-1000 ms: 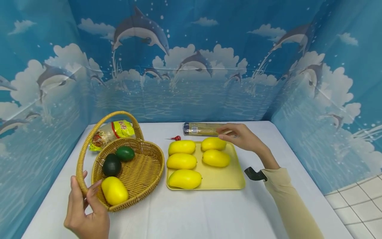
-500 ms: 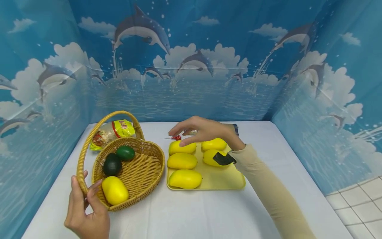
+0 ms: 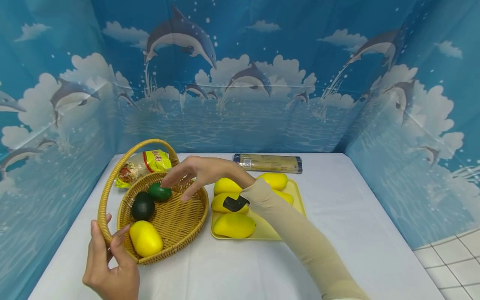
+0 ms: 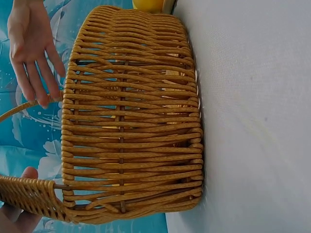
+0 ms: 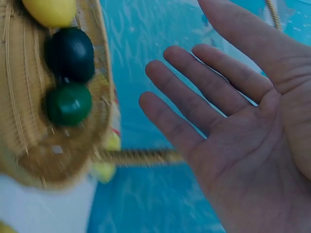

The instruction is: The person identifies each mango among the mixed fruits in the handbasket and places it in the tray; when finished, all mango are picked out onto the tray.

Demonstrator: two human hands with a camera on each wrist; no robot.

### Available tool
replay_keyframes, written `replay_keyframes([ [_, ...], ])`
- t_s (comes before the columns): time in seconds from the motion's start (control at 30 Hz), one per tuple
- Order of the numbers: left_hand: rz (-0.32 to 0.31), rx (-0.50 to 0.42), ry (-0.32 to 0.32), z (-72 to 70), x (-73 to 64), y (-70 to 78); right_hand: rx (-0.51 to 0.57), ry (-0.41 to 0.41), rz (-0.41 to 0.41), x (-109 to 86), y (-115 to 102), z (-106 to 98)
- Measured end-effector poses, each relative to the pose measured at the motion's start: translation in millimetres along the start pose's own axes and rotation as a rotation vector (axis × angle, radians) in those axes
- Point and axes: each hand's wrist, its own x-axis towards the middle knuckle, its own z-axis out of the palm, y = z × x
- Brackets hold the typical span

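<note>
My left hand (image 3: 112, 266) holds the near end of the handle (image 3: 102, 200) of a wicker basket (image 3: 178, 218), thumb and fingers round it. In the basket lie a yellow mango (image 3: 147, 239), a dark avocado (image 3: 143, 206) and a smaller green fruit (image 3: 158, 193). Above the basket's right side hovers my right hand (image 3: 202, 170), palm down, its fingertips over the green fruit. In the right wrist view its fingers are spread, nothing in them, apart from the fruit. Several mangoes (image 3: 234, 225) lie on a yellow tray (image 3: 268, 230), partly covered by my right arm.
A noodle-like bag (image 3: 144, 164) with yellow and clear parts lies behind the basket. Behind the tray is a long wrapped bundle of thin sticks (image 3: 271, 163). A dolphin-print curtain (image 3: 240, 121) borders the white table (image 3: 337, 200) at the back and sides.
My right hand has swept left from the tray's far right corner, across the mangoes, to above the basket. The left hand keeps its hold on the handle.
</note>
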Motion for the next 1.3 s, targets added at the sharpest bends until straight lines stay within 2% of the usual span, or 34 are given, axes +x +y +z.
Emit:
replay_keyframes([
  [0.13,0.008,-0.017,0.014,-0.5,-1.3,-8.2,0.096,-0.035,0.025,30.5,11.2,13.0],
  [0.3,0.018,-0.043,0.022,-0.5,-3.9,-16.4,0.147,-0.064,0.070,62.6,27.1,29.9],
  [0.53,0.025,-0.059,0.013,-0.2,-1.1,-9.6,0.177,-0.096,0.128,95.0,47.4,49.0],
  [0.67,0.027,-0.050,0.010,-0.1,2.1,-1.2,0.213,-0.101,0.173,105.3,54.4,56.3],
  [0.8,0.024,-0.038,0.004,0.0,3.2,1.3,0.230,-0.120,0.165,111.8,60.3,61.1],
  [1.03,0.017,-0.015,-0.003,-0.2,-0.6,-11.2,0.227,-0.167,0.212,119.9,62.2,65.6],
  [1.17,0.013,-0.010,-0.010,-0.2,0.2,-5.0,0.217,-0.197,0.228,124.5,62.7,70.0],
  [1.23,0.009,-0.002,-0.018,-0.3,1.6,1.7,0.195,-0.201,0.233,126.2,63.7,71.6],
  [1.3,0.007,0.009,-0.022,-0.5,1.3,2.4,0.160,-0.201,0.254,127.1,65.0,72.8],
])
